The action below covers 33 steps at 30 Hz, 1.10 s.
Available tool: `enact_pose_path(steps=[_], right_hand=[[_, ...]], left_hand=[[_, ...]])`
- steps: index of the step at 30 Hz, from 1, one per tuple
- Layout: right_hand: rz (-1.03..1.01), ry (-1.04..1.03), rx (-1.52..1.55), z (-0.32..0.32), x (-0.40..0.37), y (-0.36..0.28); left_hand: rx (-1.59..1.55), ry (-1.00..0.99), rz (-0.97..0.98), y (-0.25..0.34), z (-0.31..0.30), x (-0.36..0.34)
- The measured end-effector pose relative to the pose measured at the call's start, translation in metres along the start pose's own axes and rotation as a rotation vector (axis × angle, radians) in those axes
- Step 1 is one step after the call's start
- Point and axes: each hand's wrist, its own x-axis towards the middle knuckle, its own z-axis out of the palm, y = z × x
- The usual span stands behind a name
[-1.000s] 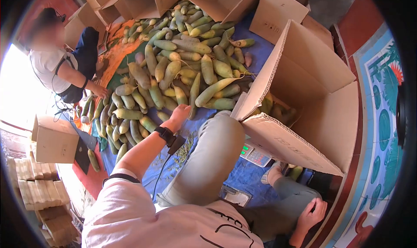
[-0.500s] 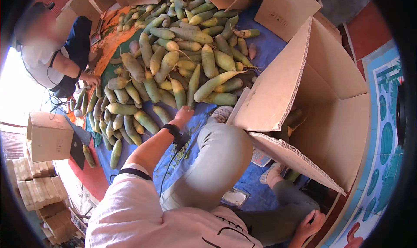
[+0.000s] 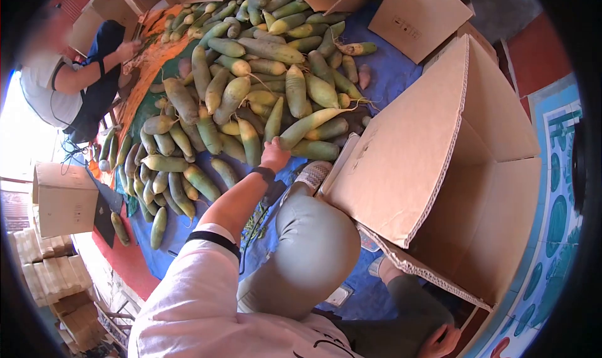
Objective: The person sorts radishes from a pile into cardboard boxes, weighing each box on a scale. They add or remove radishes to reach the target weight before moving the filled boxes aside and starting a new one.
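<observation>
My left hand [image 3: 274,155] reaches into the edge of the radish pile, its fingers closed around the blunt near end of a long, curved green radish [image 3: 311,125]. A shorter green radish [image 3: 273,121] lies just beyond the knuckles, and a thick one [image 3: 315,150] is to the right. Down at the lower right, beside my dark-trousered leg, is my right hand [image 3: 441,341], loosely curled with nothing visible in it. A large opened carton [image 3: 401,176] stands tilted to the right of my knee.
Several more cartons [image 3: 420,19] line the back. Another person [image 3: 69,85] sits at the far left near a closed carton [image 3: 65,201]. Stacked cardboard [image 3: 53,279] stands lower left. A blue tarp [image 3: 376,283] lies under the radishes; a tiled wall [image 3: 555,220] borders the right.
My left hand has moved from the shorter radish's tip to the long curved radish's end. The other person's hand has lifted away from the radishes. The large carton appears turned slightly.
</observation>
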Motion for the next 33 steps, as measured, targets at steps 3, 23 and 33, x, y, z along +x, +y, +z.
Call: enact_pose_path(steps=[3, 23, 33], right_hand=[[-0.012, 0.005, 0.004, -0.001, 0.006, -0.005], [-0.082, -0.007, -0.018, 0.000, 0.008, 0.000], [-0.002, -0.071, -0.011, -0.006, 0.008, -0.005]], left_hand=[[0.065, 0.071, -0.032, 0.006, 0.003, 0.003], [-0.666, -0.542, -0.109, 0.032, -0.036, -0.042], [-1.100, -0.597, 0.035, 0.023, -0.108, -0.056]])
